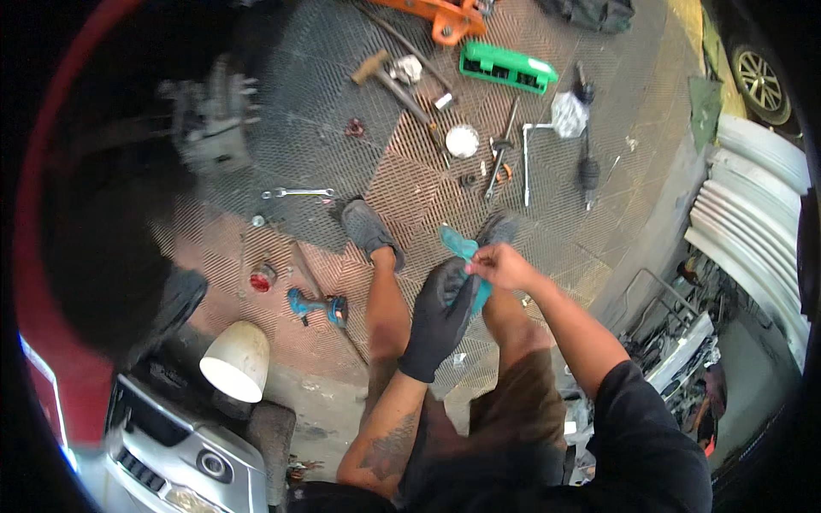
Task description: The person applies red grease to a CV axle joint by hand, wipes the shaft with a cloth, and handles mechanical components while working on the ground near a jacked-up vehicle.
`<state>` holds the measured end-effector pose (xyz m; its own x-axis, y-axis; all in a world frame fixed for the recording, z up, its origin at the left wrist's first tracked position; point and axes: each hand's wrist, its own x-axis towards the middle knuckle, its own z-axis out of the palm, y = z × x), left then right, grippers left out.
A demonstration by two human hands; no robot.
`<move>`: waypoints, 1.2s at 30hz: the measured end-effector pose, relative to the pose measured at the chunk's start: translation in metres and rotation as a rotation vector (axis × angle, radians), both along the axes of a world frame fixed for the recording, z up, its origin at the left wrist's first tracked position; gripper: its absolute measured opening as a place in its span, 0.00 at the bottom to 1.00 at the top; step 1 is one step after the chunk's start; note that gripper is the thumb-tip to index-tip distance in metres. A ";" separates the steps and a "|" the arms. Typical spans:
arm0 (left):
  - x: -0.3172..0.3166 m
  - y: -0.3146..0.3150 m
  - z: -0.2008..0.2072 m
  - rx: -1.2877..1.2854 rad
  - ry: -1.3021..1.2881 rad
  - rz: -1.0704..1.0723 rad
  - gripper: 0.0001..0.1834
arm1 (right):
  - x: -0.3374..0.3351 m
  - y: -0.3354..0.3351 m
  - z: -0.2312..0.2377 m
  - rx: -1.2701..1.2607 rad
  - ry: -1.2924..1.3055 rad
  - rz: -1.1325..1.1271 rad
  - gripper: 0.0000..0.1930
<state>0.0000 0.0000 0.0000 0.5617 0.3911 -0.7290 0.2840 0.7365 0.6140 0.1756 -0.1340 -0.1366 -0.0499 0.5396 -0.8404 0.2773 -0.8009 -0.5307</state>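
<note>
On the ribbed floor tiles (299, 111), at the far side, an orange jack (448, 24) stands beyond a green tool case (510, 68). A hammer (404, 98) lies left of a round white tub (463, 142); an L-shaped wrench (526, 167) and a drive shaft (588, 173) lie to its right. Farther left is a combination wrench (299, 192); nearer, a blue cordless drill (315, 305) and a cream cone-shaped piece (241, 346). Pale ribbed panels (742, 209) line the right.

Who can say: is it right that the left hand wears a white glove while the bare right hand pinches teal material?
Not white: the head view shows the left hand in a black glove; the bare right hand pinches teal material.
</note>
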 end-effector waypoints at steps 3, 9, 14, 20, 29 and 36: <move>-0.003 -0.002 -0.083 0.164 0.229 -0.026 0.18 | -0.001 -0.001 -0.101 -0.080 -0.306 -0.056 0.31; -0.003 0.029 -0.073 -0.035 0.308 -0.318 0.19 | 0.030 0.015 -0.224 0.051 -0.499 -0.029 0.26; 0.019 0.099 -0.116 0.223 0.179 -0.658 0.23 | 0.096 0.069 -0.273 0.483 -0.497 -0.043 0.17; 0.043 0.119 -0.181 0.268 0.243 -0.719 0.21 | 0.142 0.126 -0.304 0.741 -0.505 -0.443 0.15; 0.030 0.096 -0.206 0.418 0.125 -0.711 0.19 | 0.244 0.179 -0.274 0.743 -0.619 -0.040 0.17; -0.056 0.170 -0.270 1.022 0.694 -0.276 0.17 | 0.194 0.217 -0.267 0.961 -0.375 -0.087 0.15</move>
